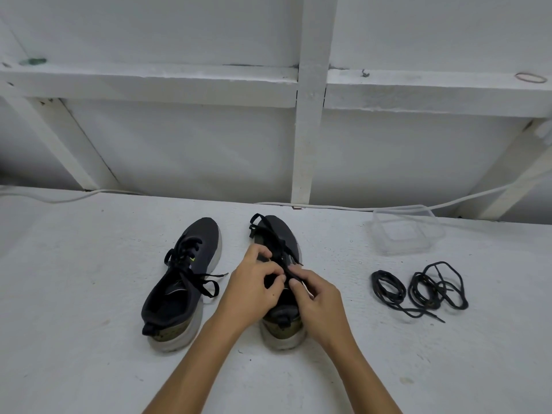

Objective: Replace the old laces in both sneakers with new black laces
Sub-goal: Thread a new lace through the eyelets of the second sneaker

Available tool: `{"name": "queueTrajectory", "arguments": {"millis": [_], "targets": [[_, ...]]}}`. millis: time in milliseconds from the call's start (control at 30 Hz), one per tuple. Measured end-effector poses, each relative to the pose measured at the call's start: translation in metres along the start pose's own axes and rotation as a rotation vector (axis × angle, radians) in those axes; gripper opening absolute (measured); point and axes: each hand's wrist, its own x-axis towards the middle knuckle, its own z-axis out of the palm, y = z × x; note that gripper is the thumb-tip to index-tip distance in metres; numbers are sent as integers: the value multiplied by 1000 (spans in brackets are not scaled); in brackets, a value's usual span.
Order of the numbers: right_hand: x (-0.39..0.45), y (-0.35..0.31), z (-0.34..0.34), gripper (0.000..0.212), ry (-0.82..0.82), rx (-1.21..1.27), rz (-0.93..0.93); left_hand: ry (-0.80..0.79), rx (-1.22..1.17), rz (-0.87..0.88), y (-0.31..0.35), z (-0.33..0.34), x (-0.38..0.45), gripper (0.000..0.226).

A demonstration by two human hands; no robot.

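1. We steady the right sneaker (279, 234), light and stiff-soled, on the white surface (89, 294).
2. Our left hand (254, 282) and right hand (316, 297) pinch its old lace (270, 231) at the eyelets.
3. It's limp; we'd grip near the tip.

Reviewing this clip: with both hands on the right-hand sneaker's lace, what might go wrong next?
1. The left hand and right hand pinch the lace over the right-hand sneaker; a hard tug may drag the unpinned shoe.
2. The two coiled new laces lie looped together and may tangle when picked up.
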Motion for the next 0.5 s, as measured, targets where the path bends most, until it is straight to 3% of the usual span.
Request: {"name": "queueTrajectory", "arguments": {"millis": [267, 500], "targets": [[3, 3, -3, 30, 4, -30, -7, 52, -26, 3, 0, 7, -2, 12], [2, 1, -1, 26, 6, -59, -13, -65, -10, 54, -5, -4, 6, 14]]}}
